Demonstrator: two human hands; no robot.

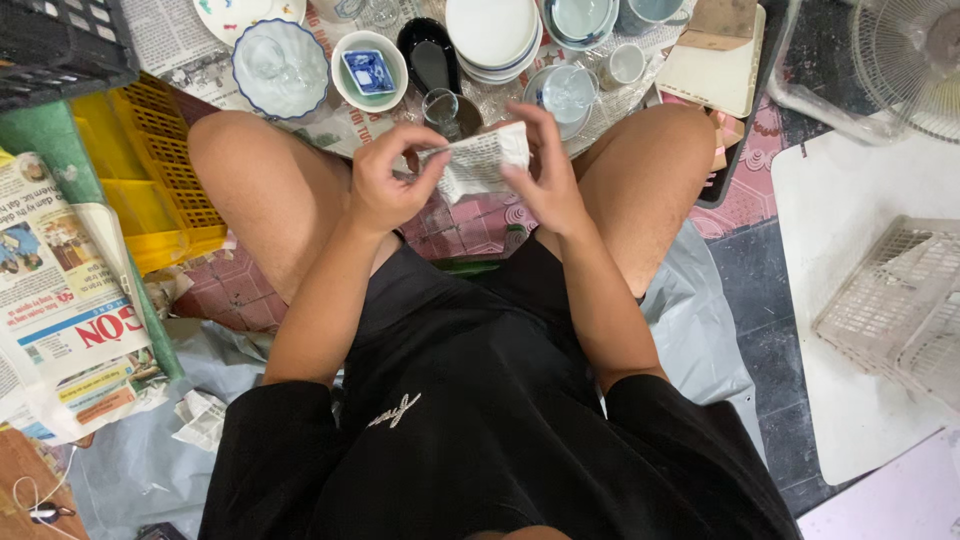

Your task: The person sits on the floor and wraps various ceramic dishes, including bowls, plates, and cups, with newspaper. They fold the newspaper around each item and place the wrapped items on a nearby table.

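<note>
Black shorts and a black shirt fill the near part of the view, with both forearms reaching away from them toward a small bundle wrapped in newspaper held up between the bare knees. Left hand has its fingers curled shut on the bundle's left edge, pinching the paper, while the right hand grips the opposite side, thumb and fingers closed on the wrap with the upper fingers arched over its top, as if folding the sheet tight around whatever is inside; what that is cannot be told. Just beyond the fingertips, on newspaper spread over the floor, stands a small clear glass, with a black oval dish behind it and a white bowl holding a blue-and-white square dish to its left. Farther left sits a blue-rimmed bowl of glassware; a stack of white plates lies past the right fingers. Well left of the left hand are a yellow plastic crate and loose newspapers, kept within reach.
</note>
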